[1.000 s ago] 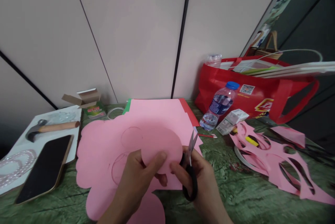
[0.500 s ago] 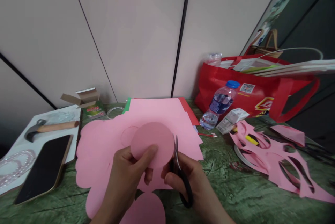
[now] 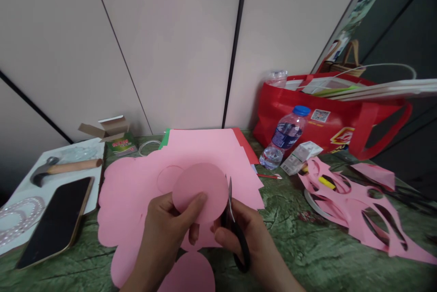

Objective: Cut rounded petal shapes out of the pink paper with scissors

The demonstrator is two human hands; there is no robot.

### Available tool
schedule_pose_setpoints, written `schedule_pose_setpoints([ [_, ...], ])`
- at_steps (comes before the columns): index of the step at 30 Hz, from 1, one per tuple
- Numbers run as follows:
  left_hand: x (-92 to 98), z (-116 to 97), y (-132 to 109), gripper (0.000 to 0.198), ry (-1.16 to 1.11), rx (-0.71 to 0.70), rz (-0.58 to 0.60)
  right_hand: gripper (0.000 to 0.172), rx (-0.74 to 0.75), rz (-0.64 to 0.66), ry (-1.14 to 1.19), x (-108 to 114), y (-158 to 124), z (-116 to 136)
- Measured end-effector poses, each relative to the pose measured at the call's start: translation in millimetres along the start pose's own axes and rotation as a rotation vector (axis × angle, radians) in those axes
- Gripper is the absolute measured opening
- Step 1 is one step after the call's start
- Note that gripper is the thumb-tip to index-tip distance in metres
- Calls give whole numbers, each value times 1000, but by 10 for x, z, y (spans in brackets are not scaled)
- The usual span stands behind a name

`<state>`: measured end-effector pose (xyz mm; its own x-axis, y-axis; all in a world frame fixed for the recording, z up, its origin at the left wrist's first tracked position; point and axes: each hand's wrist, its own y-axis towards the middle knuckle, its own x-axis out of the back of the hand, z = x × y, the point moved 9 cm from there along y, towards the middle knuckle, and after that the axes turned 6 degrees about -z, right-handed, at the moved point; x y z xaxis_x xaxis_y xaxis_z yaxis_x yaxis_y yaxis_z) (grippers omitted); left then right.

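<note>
My left hand (image 3: 170,219) pinches a pink paper circle (image 3: 201,185) at its lower left, thumb on top. Black-handled scissors (image 3: 243,244) are gripped in my right hand (image 3: 249,233), their blades slightly parted and pointing away from me at the circle's right edge. Whether the blades touch the paper I cannot tell. Beneath both hands lie pink paper sheets (image 3: 211,141), one with a drawn circle outline. To their left spreads a scalloped pink paper shape (image 3: 119,201), and another pink paper circle (image 3: 191,274) is nearest me.
Left are a hammer (image 3: 71,167), a phone (image 3: 58,223), beads (image 3: 23,219) and an opened small box (image 3: 121,141). At right stand a water bottle (image 3: 285,137), a small white carton (image 3: 302,157) and a red bag (image 3: 317,123). Cut pink scraps (image 3: 358,212) lie before the bag.
The pink circle has shifted slightly right and down, turning a little against the scissors. Both hands keep their holds. The whole view has moved very slightly.
</note>
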<state>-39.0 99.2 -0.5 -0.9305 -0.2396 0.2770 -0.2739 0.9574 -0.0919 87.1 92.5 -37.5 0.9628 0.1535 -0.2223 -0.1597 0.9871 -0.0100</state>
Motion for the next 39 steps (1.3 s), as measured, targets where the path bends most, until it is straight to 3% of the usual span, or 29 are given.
schedule_pose_setpoints([
  [13, 1, -21, -20, 42, 29, -8, -2, 34, 52, 8, 4, 0, -9, 11],
  [23, -9, 0, -28, 38, 32, 6, 12, 28, 41, 6, 7, -7, -21, 14],
  [39, 25, -31, -29, 39, 20, 11, -30, 33, 28, -4, -12, 5, -10, 1],
])
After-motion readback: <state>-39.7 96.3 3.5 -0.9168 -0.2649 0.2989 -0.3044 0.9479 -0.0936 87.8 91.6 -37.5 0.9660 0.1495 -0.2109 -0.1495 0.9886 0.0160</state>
